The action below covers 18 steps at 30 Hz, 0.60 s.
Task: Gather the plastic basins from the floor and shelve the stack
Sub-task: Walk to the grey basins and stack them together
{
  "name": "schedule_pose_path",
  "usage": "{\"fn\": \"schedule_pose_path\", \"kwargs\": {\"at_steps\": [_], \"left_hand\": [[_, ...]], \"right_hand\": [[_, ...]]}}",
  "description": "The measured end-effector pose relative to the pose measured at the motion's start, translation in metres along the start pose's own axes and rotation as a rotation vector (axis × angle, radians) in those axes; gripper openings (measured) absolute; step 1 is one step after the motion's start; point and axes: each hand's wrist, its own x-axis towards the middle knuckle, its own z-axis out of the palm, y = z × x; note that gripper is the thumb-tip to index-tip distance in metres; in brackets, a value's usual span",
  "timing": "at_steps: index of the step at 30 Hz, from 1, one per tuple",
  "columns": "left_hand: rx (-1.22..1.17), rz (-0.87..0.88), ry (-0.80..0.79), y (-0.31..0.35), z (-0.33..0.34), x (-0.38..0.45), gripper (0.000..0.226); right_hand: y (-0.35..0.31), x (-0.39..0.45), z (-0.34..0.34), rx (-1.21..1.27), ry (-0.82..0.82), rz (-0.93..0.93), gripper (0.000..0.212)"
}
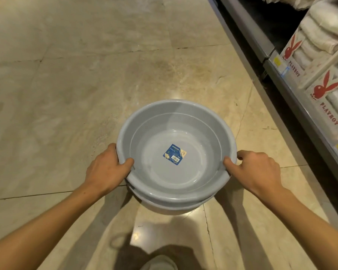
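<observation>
A stack of grey plastic basins [176, 121] hangs over the beige tiled floor in the middle of the head view, nested one in another. A blue label [174, 154] is stuck to the bottom of the top basin. The rim of a lower basin [170, 208] shows beneath the near edge. My left hand [105, 170] grips the left rim, thumb inside the basin. My right hand [256, 170] grips the right rim the same way.
A grey metal shelf unit [281, 75] runs along the right side, with yellow price tags on its edge. White boxes with red rabbit logos [324, 88] and folded towels sit on it. A dark gap lies under the shelf. My shoe [158, 263] shows at the bottom.
</observation>
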Motion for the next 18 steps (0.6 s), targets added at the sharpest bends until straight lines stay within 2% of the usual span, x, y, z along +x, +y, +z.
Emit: {"fn": "schedule_pose_path", "kwargs": {"at_steps": [3,6,10,15,18], "left_hand": [[0.006,-0.033,-0.052,-0.013,0.015,-0.004,0.035],[-0.009,-0.092,-0.174,-0.023,0.027,-0.006,0.039],[-0.143,-0.169,-0.278,-0.023,0.035,-0.004,0.051],[-0.274,-0.230,-0.317,-0.026,0.038,0.000,0.030],[-0.352,-0.311,-0.298,-0.024,0.043,0.000,0.021]], "right_hand": [[-0.004,-0.005,0.012,-0.026,-0.046,0.010,0.061],[-0.006,-0.007,0.021,-0.016,-0.115,0.030,0.053],[-0.005,-0.003,0.029,0.087,-0.221,0.096,0.042],[-0.008,0.001,0.037,0.164,-0.315,0.175,0.036],[-0.010,0.004,0.043,0.297,-0.380,0.226,0.033]]}}
